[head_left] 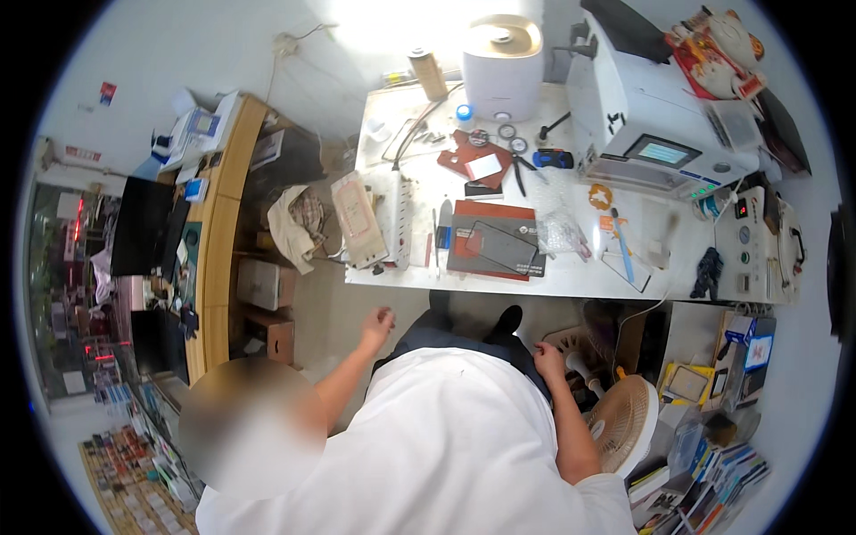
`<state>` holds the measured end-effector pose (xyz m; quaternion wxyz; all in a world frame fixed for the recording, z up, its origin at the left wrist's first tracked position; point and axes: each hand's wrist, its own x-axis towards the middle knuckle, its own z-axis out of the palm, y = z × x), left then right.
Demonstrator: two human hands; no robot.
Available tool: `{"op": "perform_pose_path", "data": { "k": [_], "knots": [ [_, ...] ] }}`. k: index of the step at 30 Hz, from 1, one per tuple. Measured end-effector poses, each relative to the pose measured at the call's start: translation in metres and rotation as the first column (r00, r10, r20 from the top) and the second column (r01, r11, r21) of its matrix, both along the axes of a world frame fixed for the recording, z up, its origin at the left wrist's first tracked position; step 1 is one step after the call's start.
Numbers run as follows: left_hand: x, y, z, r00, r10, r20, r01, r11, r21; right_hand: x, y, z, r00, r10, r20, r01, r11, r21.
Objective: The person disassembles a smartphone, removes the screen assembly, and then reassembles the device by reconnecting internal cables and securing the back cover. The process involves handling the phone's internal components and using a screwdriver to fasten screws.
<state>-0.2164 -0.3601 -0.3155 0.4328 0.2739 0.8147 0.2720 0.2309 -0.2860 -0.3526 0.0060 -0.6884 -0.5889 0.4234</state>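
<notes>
My left hand (379, 326) hangs in the air in front of the table's near edge, left of my lap. Its fingers are loosely curled together and nothing shows in them. By my right thigh is my right hand (548, 359), also loosely closed, with no object visible in it. Both hands are apart from the tabletop. On the white table (392, 287) nearest to them lies a dark grey mat (477, 254) over a reddish-brown one, with a thin phone-shaped frame (504, 247) on top. Tweezers (436, 241) lie to the left of the mats.
Pliers (519, 169), a blue tool (553, 159), bubble wrap (557, 214) and a blue-handled brush (621, 245) lie on the table. A white machine with a screen (662, 152) stands at the back right. A fan (624, 423) stands close to my right arm. Wooden shelving (218, 267) is on the left.
</notes>
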Motion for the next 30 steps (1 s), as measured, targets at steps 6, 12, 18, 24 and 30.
{"op": "perform_pose_path", "data": {
  "k": [6, 12, 18, 24, 30],
  "knots": [
    [-0.073, 0.028, -0.001, 0.87, 0.165, -0.464, -0.071, 0.974, 0.213, 0.001, 0.009, 0.0, 0.999, 0.036, 0.013, -0.036, 0.999, 0.02],
    [-0.123, 0.073, 0.013, 0.918, -0.1, -0.385, 0.246, 0.902, 0.354, -0.011, -0.016, -0.019, 0.997, -0.036, 0.068, 0.036, 0.999, 0.0],
    [-0.13, 0.089, 0.03, 0.883, -0.186, -0.431, 0.344, 0.882, 0.322, -0.041, -0.082, -0.063, 0.98, -0.122, 0.159, 0.142, 0.982, -0.12],
    [-0.14, 0.092, 0.035, 0.898, -0.282, -0.339, 0.401, 0.842, 0.362, -0.094, -0.14, -0.096, 0.955, -0.288, 0.073, 0.295, 0.949, -0.111],
    [-0.159, 0.097, 0.02, 0.859, -0.402, -0.317, 0.502, 0.781, 0.371, -0.121, -0.174, -0.096, 0.93, -0.35, 0.112, 0.357, 0.933, -0.046]
  ]
}}
